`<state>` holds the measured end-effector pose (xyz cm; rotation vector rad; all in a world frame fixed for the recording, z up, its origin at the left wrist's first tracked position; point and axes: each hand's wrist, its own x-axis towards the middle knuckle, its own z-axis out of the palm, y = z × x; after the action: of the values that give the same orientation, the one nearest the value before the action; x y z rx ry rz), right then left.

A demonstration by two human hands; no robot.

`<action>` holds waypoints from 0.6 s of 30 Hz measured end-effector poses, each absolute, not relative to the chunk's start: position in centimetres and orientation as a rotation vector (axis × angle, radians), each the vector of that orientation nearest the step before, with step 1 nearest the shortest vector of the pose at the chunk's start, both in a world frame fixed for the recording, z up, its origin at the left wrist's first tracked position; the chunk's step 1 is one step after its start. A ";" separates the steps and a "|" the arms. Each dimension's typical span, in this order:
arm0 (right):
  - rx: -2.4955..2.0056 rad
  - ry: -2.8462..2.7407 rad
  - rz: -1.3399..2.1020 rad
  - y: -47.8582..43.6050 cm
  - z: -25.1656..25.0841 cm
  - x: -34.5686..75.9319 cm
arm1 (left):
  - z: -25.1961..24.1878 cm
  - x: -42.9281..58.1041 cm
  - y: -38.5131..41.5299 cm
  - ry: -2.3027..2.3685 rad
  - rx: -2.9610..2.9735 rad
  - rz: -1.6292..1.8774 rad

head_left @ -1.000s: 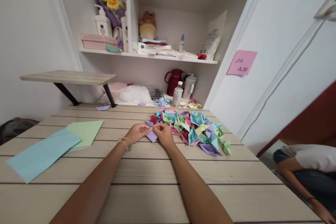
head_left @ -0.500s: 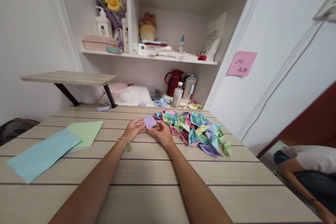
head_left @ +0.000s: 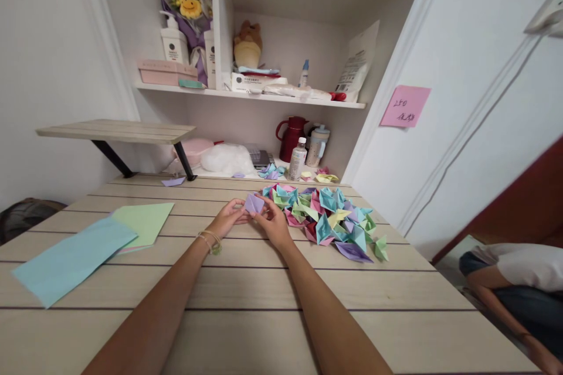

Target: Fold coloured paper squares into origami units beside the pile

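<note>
A small folded purple paper point(head_left: 254, 204), squarish and tilted onto a corner, is held just above the table between both hands. My left hand point(head_left: 229, 218) pinches its left side, a bracelet round the wrist. Gripping the right and lower edge, my right hand point(head_left: 274, 224) has its thumb on the near face. Right beside that hand lies a heap of folded paper boats point(head_left: 325, 199) in blue, green, pink, yellow and purple. To the left, flat on the table, are a light blue paper sheet point(head_left: 74, 261) and a green paper sheet point(head_left: 145, 220), partly overlapped.
A raised wooden stand point(head_left: 116, 130) occupies the back left, with a purple paper boat point(head_left: 173, 181) near its leg. Behind the heap are a plastic bottle point(head_left: 297, 159), a red jug point(head_left: 291, 137) and a tumbler point(head_left: 317, 146). Another person point(head_left: 519, 281) crouches at the right.
The folded purple paper has shifted slightly right and turned more onto its corner. Both hands still hold it, with the left fingers a little changed in position.
</note>
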<state>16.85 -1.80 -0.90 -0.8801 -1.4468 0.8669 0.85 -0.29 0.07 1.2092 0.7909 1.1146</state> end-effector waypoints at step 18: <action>-0.901 -1.515 0.553 -1.7 -1.3 17.1 | 0.6 0.8 -0.7 0.857 1.274 1.194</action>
<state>17.09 -1.71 -1.28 -0.9009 -1.5151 0.5527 0.78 -0.74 0.60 1.2740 0.8574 1.1936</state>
